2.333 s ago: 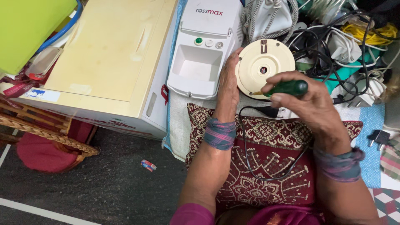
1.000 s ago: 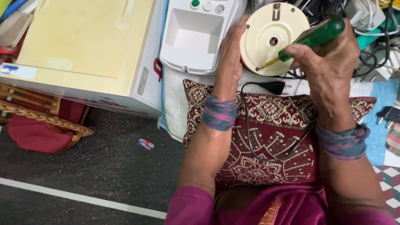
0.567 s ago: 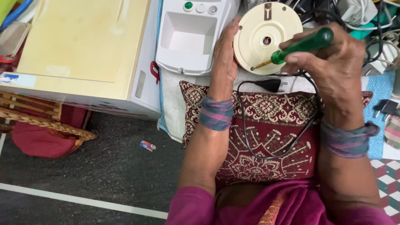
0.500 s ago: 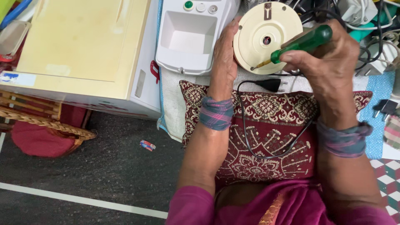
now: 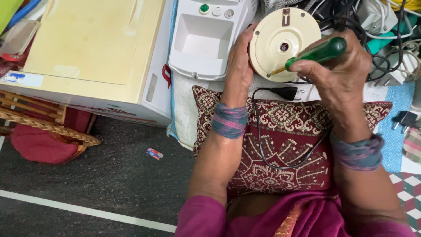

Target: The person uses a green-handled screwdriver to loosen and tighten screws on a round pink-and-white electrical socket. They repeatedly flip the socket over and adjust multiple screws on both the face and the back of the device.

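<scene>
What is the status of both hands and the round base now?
Left hand steadies cream round base. Right hand grips green-handled screwdriver, tip on base. Black plug cord lies below.

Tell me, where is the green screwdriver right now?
The green screwdriver is in the right hand, its tip against the cream round disc that the left hand steadies.

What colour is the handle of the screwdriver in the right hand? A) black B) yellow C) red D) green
D: the right hand grips a screwdriver with a green handle, its tip on the round cream disc that the left hand steadies.
</scene>
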